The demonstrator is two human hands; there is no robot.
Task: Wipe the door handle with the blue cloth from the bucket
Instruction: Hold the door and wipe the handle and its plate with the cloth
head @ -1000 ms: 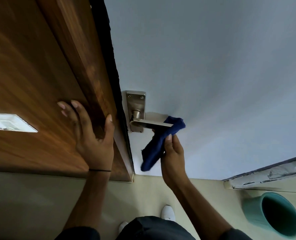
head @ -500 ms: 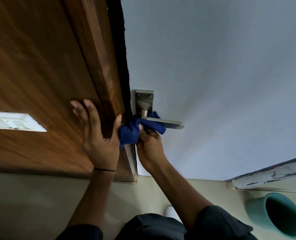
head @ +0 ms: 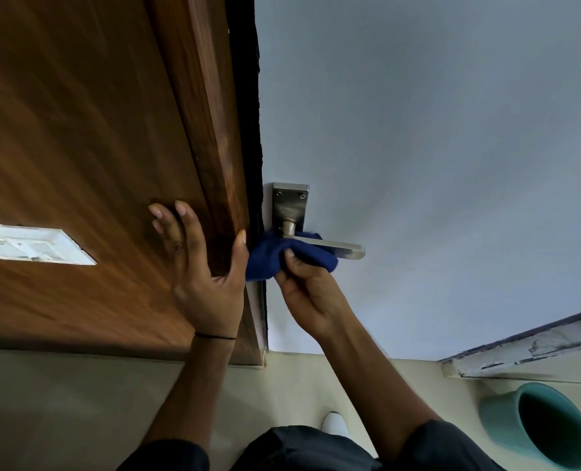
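A silver lever door handle [head: 346,249] with its backplate [head: 289,202] is fixed to the pale blue-grey door [head: 435,147]. A dark blue cloth [head: 272,254] is bunched around the inner half of the lever, near the spindle. My right hand [head: 307,287] grips the cloth from below and presses it against the lever. My left hand [head: 202,266] lies flat with spread fingers on the brown wooden frame [head: 112,147], its thumb at the frame's edge, touching the cloth. The lever's outer tip is bare.
A teal bucket [head: 506,423] stands on the beige floor at lower right, its inside dark. A white switch plate [head: 34,248] sits on the wood panel at left. A worn, peeling ledge [head: 526,348] runs at right. My white shoe [head: 335,424] shows below.
One second ago the cloth hung over the lever's outer tip. My right hand slid it inward along the lever to the spindle, where it is bunched now. My left hand stayed on the wood.
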